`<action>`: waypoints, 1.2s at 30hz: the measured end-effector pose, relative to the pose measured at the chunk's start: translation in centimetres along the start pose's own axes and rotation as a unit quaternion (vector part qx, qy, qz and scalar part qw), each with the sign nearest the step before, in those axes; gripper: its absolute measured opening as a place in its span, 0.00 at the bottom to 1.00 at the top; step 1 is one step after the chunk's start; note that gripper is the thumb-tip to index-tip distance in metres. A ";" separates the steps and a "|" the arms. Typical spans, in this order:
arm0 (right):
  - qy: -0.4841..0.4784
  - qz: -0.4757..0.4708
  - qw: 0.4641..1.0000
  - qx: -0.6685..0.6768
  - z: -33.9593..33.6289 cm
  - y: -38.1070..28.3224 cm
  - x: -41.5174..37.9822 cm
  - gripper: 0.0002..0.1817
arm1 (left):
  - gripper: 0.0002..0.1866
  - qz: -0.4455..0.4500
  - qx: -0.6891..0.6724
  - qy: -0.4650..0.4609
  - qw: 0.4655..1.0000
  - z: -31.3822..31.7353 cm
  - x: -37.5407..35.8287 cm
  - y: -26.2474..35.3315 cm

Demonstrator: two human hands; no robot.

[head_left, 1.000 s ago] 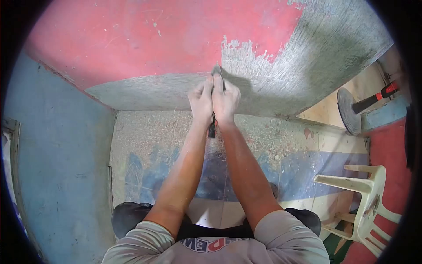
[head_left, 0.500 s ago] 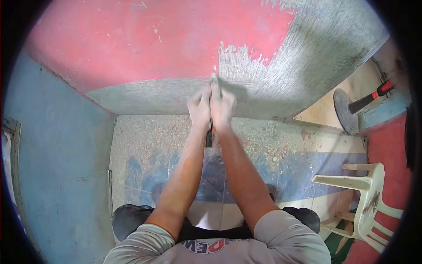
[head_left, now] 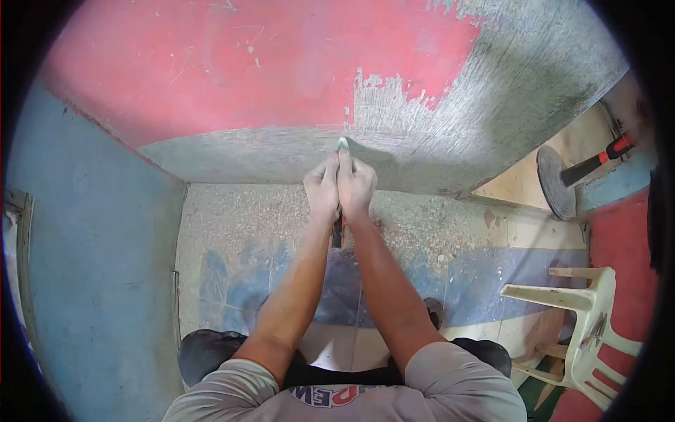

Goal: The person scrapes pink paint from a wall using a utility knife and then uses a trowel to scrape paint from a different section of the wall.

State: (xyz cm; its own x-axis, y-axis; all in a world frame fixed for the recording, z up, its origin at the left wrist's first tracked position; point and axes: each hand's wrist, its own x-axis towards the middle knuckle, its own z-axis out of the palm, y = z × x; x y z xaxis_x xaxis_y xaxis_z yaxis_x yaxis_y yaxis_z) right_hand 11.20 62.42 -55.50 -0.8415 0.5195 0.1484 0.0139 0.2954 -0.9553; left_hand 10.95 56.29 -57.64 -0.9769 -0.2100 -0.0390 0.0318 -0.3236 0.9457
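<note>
My left hand (head_left: 323, 188) and my right hand (head_left: 357, 184) are side by side, both dusty and closed round a scraper (head_left: 337, 231) with a dark and red handle. Its pale tip (head_left: 342, 143) shows just beyond my fingers, against the grey scraped strip of the wall (head_left: 267, 151). Above that strip lies pink paint (head_left: 211, 77) with a ragged edge. Most of the tool is hidden by my hands.
Paint chips and dust cover the floor (head_left: 239, 218). On the right are a pale plastic chair (head_left: 594, 323) lying tipped and a round disc tool (head_left: 555, 183) with a black and red handle. A blue wall (head_left: 98, 239) stands on the left.
Both hands and the scraper have moved down a little, toward my body; the tip has left the pink paint's lower edge and is now over the grey strip.
</note>
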 end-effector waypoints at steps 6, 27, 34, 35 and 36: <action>-0.003 0.010 0.999 0.037 -0.2 -0.8 0.4 0.25 | 0.16 -0.011 -0.017 -0.026 0.999 0.1 0.1 1.6; -0.009 -0.019 0.999 -0.049 -1.8 -7.8 3.3 0.32 | 0.13 0.127 0.081 -0.016 0.988 2.4 2.1 7.2; 0.017 -0.037 0.999 -0.014 -0.7 -4.8 1.6 0.34 | 0.15 0.000 0.044 0.007 0.999 1.8 0.3 6.7; 0.012 -0.032 0.999 -0.006 -0.9 -4.5 1.2 0.34 | 0.15 0.005 0.054 0.003 0.999 1.5 0.3 5.8; 0.006 -0.026 1.000 0.002 -1.4 -5.1 0.9 0.34 | 0.16 0.008 0.065 0.000 0.998 1.6 0.0 6.1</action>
State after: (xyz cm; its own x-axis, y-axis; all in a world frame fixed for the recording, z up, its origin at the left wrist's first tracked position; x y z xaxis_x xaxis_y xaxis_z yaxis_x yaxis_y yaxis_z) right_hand 11.15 62.52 -50.18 -0.8349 0.5126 0.2002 -0.0318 0.3183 -0.9475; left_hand 10.82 55.82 -51.31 -0.9766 -0.2137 -0.0231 0.0202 -0.1984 0.9799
